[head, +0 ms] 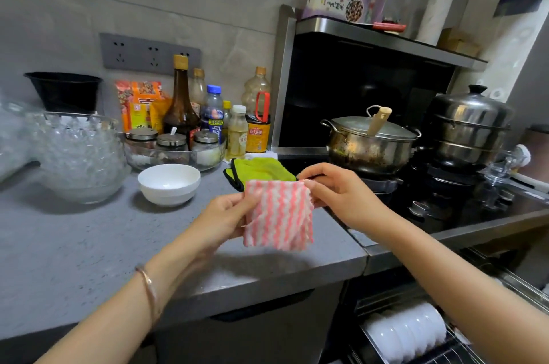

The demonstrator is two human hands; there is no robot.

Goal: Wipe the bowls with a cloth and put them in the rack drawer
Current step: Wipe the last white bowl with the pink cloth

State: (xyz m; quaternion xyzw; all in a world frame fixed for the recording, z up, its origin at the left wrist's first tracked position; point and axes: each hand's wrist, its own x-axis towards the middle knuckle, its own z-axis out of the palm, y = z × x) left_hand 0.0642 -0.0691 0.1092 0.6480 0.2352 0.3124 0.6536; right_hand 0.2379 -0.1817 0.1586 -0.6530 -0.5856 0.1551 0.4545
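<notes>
A pink and white striped cloth (279, 213) hangs folded between both hands above the grey counter's front edge. My left hand (227, 216) pinches its upper left corner. My right hand (338, 191) pinches its upper right corner. A white bowl (168, 182) stands upright on the counter (74, 245), left of the cloth and apart from both hands. At the lower right the rack drawer (416, 343) is pulled out, with several white bowls (407, 331) standing on edge in it.
A large cut-glass bowl (80, 156) and a glass bowl of spice jars (172, 150) stand behind the white bowl, with bottles (181, 102) along the wall. A green cloth (258, 170) lies behind the pink one. Metal pots (371, 144) sit on the stove to the right.
</notes>
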